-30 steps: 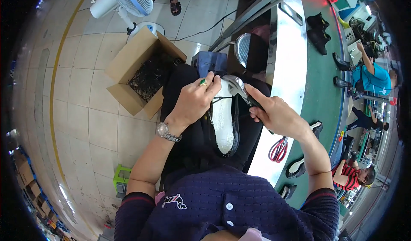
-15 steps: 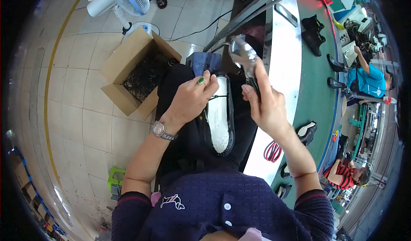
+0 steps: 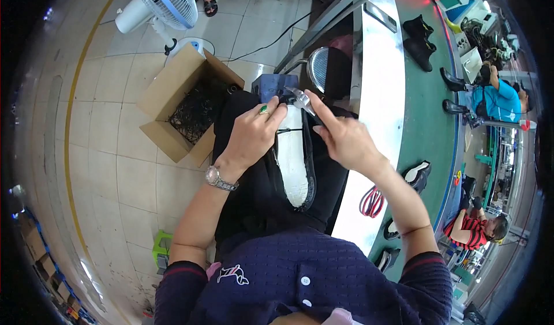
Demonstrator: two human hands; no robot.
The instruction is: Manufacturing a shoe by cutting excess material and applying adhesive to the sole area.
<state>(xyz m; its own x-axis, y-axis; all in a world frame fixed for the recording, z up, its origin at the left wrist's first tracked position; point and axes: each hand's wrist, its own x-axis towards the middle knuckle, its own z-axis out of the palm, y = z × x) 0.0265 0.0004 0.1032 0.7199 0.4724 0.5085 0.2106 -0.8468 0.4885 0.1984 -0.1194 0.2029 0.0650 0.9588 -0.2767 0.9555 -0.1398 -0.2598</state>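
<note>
A black shoe upper with a white insole (image 3: pixel 292 158) lies sole-up on my lap. My left hand (image 3: pixel 252 133), with a green ring and a wristwatch, grips the shoe's left side near the toe. My right hand (image 3: pixel 341 138) holds metal pliers (image 3: pixel 301 100) whose jaws touch the toe end of the shoe. A thin dark line crosses the insole just below the toe.
An open cardboard box (image 3: pixel 184 103) of dark parts stands on the tiled floor at my left, with a white floor fan (image 3: pixel 161 5) behind it. A steel-edged green conveyor table (image 3: pixel 427 94) at my right carries black shoes and red-handled pliers (image 3: pixel 372 201). Other people sit further along the line.
My right hand has brought the pliers from above the shoe back down onto its toe end. My left hand keeps its grip on the shoe.
</note>
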